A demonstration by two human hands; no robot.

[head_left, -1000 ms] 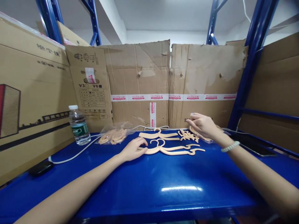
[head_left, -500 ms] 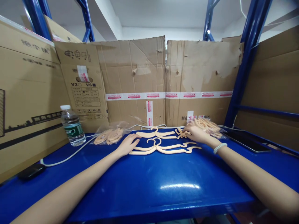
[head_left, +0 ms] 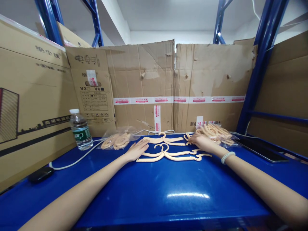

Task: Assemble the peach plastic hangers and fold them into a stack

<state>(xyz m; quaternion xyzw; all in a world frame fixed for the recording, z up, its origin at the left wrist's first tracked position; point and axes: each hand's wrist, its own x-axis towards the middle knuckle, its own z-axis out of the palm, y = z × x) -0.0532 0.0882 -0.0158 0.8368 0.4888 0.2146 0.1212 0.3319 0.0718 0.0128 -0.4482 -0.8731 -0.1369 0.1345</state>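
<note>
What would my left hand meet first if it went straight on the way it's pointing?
Probably the rear hanger, near its left end. Your left hand is right beside it; depth is unclear, so they may already touch.

Cardboard panels (head_left: 141, 83) around a blue counter (head_left: 149, 195)
A water bottle (head_left: 81, 134) with a white cap and green label stands at left, near a white cable (head_left: 67, 167) and a black object (head_left: 41, 175); a dark, flat device (head_left: 263, 150) lies at right. White-and-red tape (head_left: 161, 100) crosses the rear panels, and blue posts (head_left: 261, 64) rise at both sides.
</note>
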